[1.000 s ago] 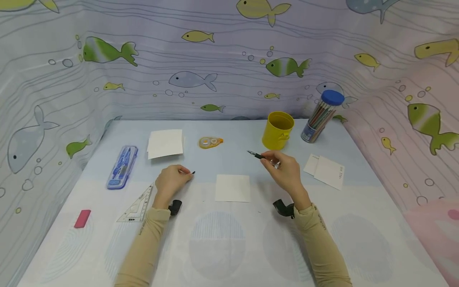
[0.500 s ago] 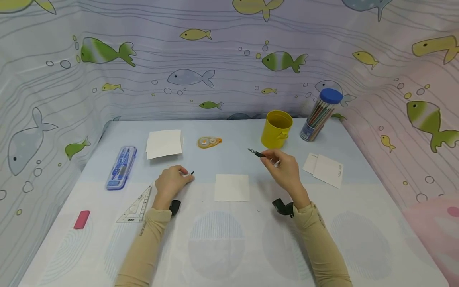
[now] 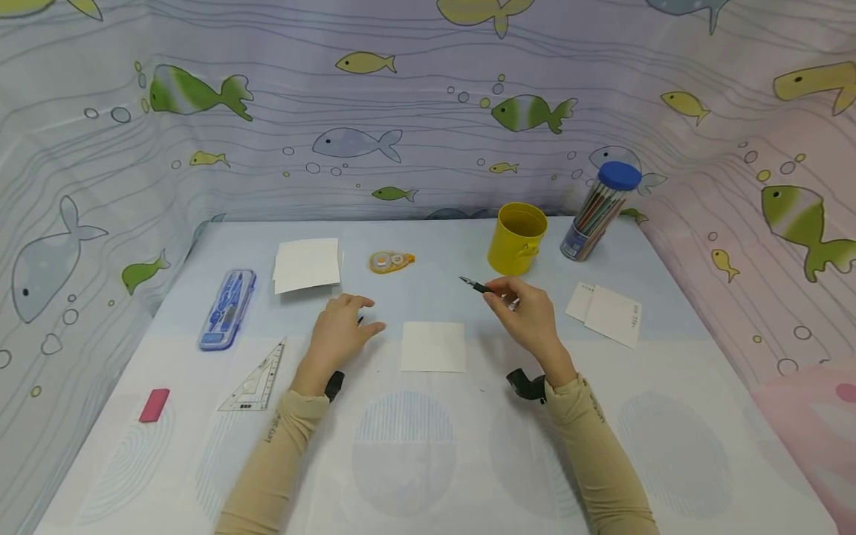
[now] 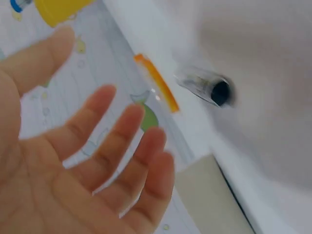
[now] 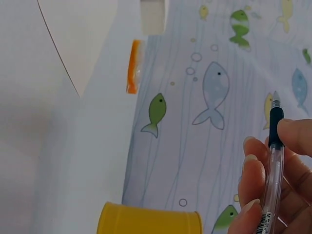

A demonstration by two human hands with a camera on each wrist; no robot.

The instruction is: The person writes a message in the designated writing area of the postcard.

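My right hand (image 3: 527, 312) pinches a pen (image 5: 276, 151) with a clear barrel and a dark grip, its metal tip pointing up and left in the head view. My left hand (image 3: 339, 333) hovers over the table, thumb and fingers spread, holding nothing. Just beyond its palm is a small clear tube with a dark end (image 4: 204, 87), like a pen cap, on the white surface; the head view shows only its dark end between thumb and finger. A blank white card (image 3: 433, 346) lies between the two hands.
Behind the left hand is a stack of white cards (image 3: 307, 265), beside an orange correction tape (image 3: 391, 261). A yellow cup (image 3: 517, 239) and a pencil jar (image 3: 599, 212) stand back right, near printed cards (image 3: 611, 315). Left lie a blue case (image 3: 227, 310), set square (image 3: 257, 383) and red eraser (image 3: 154, 406).
My left hand has let go of the small dark-ended tube, spread its fingers and shifted slightly right. The right hand with the pen stays nearly still.
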